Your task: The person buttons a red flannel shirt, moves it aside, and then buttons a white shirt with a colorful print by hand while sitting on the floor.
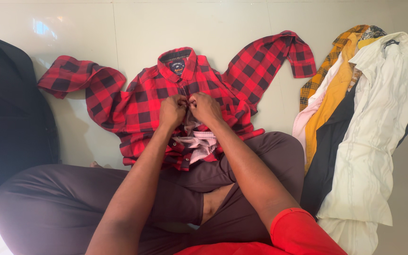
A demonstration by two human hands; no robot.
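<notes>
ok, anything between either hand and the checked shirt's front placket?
Nothing visible. The left hand and right hand are both already on the red-and-black checked shirt, fingers pinched at its front placket. The pile of other garments lies apart, to the right on the floor.

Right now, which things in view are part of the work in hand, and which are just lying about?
In hand:
- red and black checked shirt, front placket pinched by left hand and right hand

Lying about:
- pile of clothes on the floor at right
- dark object at the left edge
</notes>
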